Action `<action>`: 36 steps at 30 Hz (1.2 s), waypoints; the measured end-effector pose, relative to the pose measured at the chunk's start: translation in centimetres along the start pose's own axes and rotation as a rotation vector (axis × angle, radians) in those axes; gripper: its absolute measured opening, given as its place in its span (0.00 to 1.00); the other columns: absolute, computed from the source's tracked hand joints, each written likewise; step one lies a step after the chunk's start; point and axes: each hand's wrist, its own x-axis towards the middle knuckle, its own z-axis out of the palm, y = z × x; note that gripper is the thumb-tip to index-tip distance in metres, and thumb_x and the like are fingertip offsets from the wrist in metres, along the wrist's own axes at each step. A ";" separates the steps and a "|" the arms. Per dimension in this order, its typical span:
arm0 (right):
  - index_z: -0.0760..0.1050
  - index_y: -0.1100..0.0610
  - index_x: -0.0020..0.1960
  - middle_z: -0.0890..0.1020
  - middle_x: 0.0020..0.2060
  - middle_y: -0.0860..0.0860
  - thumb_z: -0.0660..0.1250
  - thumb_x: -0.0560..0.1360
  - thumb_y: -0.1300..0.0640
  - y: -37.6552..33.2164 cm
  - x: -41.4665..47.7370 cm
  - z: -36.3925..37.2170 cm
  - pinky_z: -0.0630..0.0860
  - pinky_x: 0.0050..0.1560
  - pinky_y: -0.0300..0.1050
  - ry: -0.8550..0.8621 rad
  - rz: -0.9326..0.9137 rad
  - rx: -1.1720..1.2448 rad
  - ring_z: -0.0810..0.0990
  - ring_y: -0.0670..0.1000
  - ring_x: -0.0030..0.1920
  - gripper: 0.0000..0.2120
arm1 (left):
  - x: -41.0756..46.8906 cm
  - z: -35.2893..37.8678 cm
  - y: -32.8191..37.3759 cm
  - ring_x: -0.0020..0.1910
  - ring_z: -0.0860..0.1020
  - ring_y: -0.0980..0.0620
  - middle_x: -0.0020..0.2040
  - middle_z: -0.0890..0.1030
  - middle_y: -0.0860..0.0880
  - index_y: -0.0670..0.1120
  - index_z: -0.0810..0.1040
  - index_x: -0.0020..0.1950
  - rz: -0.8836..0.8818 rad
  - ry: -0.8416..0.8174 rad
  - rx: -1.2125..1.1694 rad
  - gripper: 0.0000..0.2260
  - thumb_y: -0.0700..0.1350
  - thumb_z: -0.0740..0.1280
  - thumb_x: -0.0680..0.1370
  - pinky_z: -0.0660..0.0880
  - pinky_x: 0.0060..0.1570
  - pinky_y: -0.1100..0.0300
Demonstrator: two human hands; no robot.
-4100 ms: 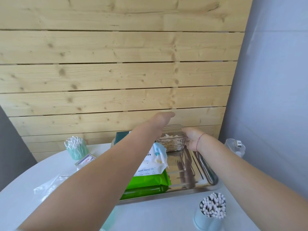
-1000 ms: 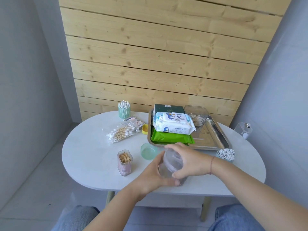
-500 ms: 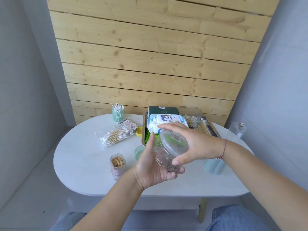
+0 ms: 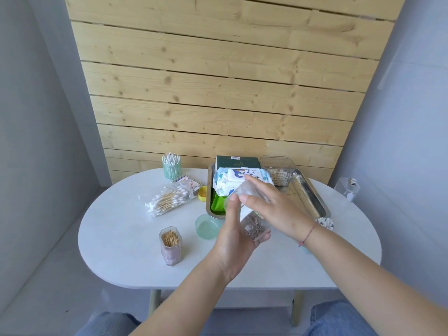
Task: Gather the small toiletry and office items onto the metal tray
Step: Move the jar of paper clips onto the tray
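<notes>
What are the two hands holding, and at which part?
A clear jar of pins: left hand grips its body, right hand covers its lid end.

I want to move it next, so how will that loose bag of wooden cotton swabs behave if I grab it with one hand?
The bag of wooden cotton swabs will probably be floppy: its clear film looks thin and crinkled, so it should sag around the sticks. It is likely light, being only swabs. Its end looks open on the table, so tilting it might spill some.
</notes>
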 end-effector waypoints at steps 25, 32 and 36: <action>0.72 0.60 0.39 0.72 0.43 0.56 0.59 0.72 0.67 15.0 12.1 -15.1 0.68 0.41 0.45 0.449 0.565 0.370 0.70 0.54 0.43 0.06 | 15.9 11.5 0.3 0.65 0.68 0.40 0.71 0.67 0.40 0.41 0.62 0.73 -0.235 0.274 0.811 0.37 0.45 0.63 0.64 0.69 0.57 0.50; 0.61 0.57 0.30 0.63 0.30 0.53 0.51 0.73 0.75 19.4 14.4 -13.1 0.57 0.33 0.44 0.349 0.569 0.304 0.62 0.50 0.32 0.19 | 19.2 9.4 -4.2 0.59 0.69 0.44 0.66 0.68 0.41 0.40 0.61 0.72 -0.340 0.432 0.714 0.30 0.37 0.61 0.69 0.67 0.53 0.54; 0.71 0.61 0.42 0.71 0.36 0.57 0.51 0.71 0.72 21.5 14.5 -11.7 0.66 0.38 0.45 0.326 0.594 0.371 0.71 0.55 0.39 0.13 | 19.6 7.9 -5.2 0.36 0.64 0.53 0.41 0.69 0.46 0.42 0.68 0.42 -0.348 0.444 0.668 0.04 0.34 0.60 0.75 0.62 0.35 0.61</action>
